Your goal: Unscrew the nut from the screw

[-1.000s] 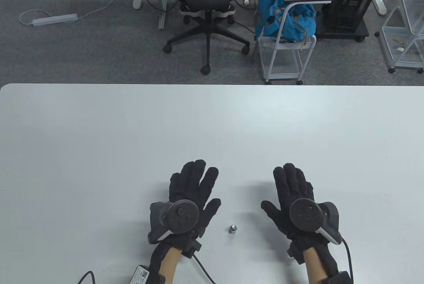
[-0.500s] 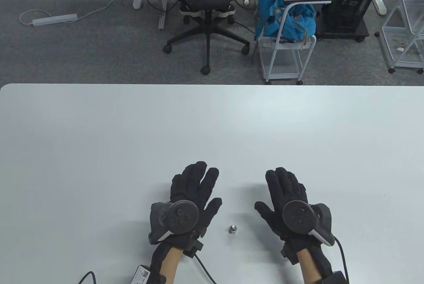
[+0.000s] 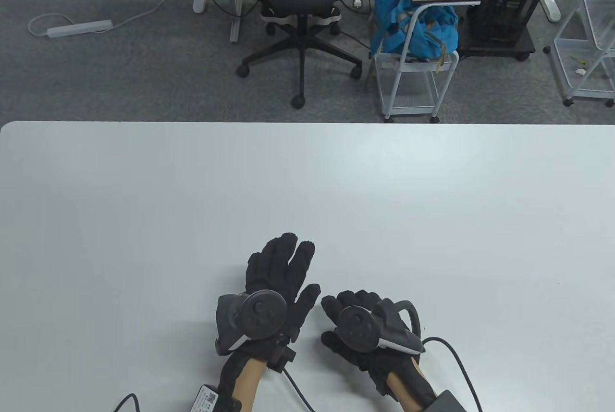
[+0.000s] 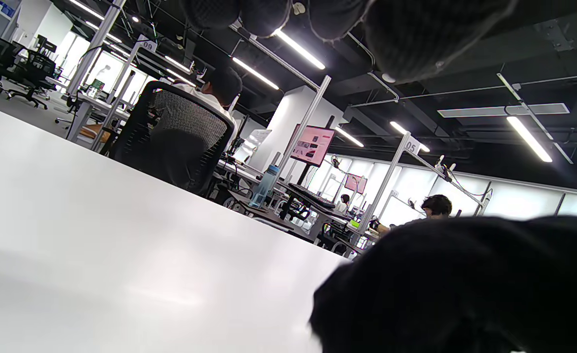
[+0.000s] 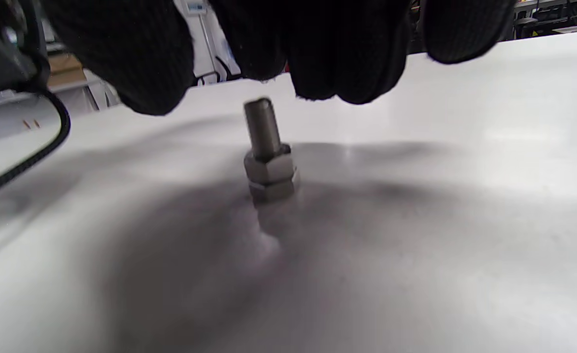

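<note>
Hovering above the upright screw (image 5: 263,125), the right hand (image 3: 358,330) is spread, holding nothing; the left hand (image 3: 274,282), at nine o'clock, lies flat, empty. The screw should be pinched above the nut (image 5: 270,169).

White table (image 3: 144,200), pale matte top, rounded far-left corner, spans full width of table view; screw (image 5: 263,128) stands upright on head near front edge, nut (image 5: 270,170) threaded low on shaft just above head, soft shadow pooled around; left hand (image 3: 274,282) rests palm-down on top, fingers spread; black cable (image 3: 295,388) trails across surface toward near edge; second cable (image 3: 456,359) loops at right.
</note>
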A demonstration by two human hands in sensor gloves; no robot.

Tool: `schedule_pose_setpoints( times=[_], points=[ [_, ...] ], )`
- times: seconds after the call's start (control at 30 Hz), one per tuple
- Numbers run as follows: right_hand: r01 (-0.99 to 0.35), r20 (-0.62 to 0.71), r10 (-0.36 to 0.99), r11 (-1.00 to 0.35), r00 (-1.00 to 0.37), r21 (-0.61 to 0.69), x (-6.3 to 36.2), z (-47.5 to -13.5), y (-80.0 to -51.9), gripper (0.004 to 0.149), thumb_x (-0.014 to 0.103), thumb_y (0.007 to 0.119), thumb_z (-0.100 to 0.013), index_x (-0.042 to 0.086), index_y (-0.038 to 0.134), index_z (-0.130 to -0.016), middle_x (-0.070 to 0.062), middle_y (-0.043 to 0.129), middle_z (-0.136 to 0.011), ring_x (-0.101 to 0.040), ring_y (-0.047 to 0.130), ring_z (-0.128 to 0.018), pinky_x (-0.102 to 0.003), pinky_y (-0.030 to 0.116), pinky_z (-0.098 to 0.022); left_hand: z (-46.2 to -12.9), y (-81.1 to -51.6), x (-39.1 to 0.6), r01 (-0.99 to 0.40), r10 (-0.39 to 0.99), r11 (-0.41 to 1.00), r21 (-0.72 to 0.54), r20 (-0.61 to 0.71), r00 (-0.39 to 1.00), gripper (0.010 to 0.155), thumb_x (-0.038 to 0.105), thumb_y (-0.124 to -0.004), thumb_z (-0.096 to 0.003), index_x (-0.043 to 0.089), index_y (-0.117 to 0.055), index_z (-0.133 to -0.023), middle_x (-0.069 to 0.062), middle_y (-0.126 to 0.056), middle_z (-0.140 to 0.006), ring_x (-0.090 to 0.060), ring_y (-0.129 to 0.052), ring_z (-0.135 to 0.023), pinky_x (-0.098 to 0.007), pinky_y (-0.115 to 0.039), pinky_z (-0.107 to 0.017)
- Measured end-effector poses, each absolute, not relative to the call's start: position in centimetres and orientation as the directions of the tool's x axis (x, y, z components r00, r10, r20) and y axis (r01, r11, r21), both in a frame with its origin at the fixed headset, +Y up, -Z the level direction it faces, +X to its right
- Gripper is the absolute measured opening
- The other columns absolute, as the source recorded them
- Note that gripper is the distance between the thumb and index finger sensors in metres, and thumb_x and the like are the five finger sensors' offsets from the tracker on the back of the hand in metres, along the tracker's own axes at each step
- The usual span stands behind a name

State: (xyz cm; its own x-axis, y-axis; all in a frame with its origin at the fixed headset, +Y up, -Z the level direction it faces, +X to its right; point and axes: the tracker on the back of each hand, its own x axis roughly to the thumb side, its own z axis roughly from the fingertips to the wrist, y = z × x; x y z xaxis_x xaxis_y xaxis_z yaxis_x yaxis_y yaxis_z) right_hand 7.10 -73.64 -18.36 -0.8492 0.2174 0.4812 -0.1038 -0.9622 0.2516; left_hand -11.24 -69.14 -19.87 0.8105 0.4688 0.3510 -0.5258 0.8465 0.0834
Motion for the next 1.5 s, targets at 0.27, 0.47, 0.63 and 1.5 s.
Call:
schedule_pose_setpoints(
  times=[0.27,0.47,0.63,1.5],
  points=[
    [0.011,0.479,0.153,-0.947,-0.865,0.322,6.1,-18.5,-75.3,0.066,0.043,0.083,-0.051,0.013,0.063,-0.107,-0.018,0.076,-0.095,-0.042,0.082,-0.074,-0.065,0.067,-0.062,-19.9,-69.2,-11.1,-0.513,0.461,0.855,0.076,0.341,0.819,0.076,0.050,-0.076,-0.0503,0.034,-0.045,-0.117,-0.014,-0.041,-0.126,-0.044,-0.043,-0.114,-0.073,-0.037,-0.076],
    [0.036,0.488,0.122,-0.953,-0.864,0.301,5.9,-18.4,-75.6,0.061,0.037,0.084,-0.052,0.013,0.065,-0.105,-0.016,0.077,-0.092,-0.040,0.083,-0.071,-0.064,0.069,-0.061,-19.9,-69.2,-11.1,-0.509,0.458,0.858,0.076,0.338,0.822,0.076,0.051,-0.076,-0.0501,0.034,-0.044,-0.118,-0.014,-0.042,-0.126,-0.044,-0.044,-0.114,-0.073,-0.038,-0.076],
    [0.034,0.510,0.109,-0.964,-0.854,0.263,5.7,-18.3,-75.7,0.055,0.035,0.085,-0.051,0.013,0.071,-0.099,-0.016,0.082,-0.087,-0.038,0.087,-0.066,-0.062,0.073,-0.059,-19.9,-69.2,-10.9,-0.506,0.457,0.860,0.066,0.340,0.822,0.077,0.051,-0.076,-0.0501,0.034,-0.043,-0.118,-0.013,-0.041,-0.126,-0.044,-0.044,-0.114,-0.073,-0.038,-0.076],
    [-0.988,-0.044,0.995,-0.085,-0.092,0.130,15.2,-19.4,-74.0,0.052,0.039,0.079,-0.052,0.007,0.074,-0.093,-0.013,0.091,-0.072,-0.030,0.096,-0.048,-0.056,0.084,-0.047,-19.0,-71.0,-7.0,-0.736,0.654,0.674,-0.061,0.513,0.556,0.059,0.040,-0.084,-0.0475,0.026,-0.068,-0.102,-0.012,-0.079,-0.102,-0.035,-0.087,-0.085,-0.065,-0.066,-0.067]
  ],
)
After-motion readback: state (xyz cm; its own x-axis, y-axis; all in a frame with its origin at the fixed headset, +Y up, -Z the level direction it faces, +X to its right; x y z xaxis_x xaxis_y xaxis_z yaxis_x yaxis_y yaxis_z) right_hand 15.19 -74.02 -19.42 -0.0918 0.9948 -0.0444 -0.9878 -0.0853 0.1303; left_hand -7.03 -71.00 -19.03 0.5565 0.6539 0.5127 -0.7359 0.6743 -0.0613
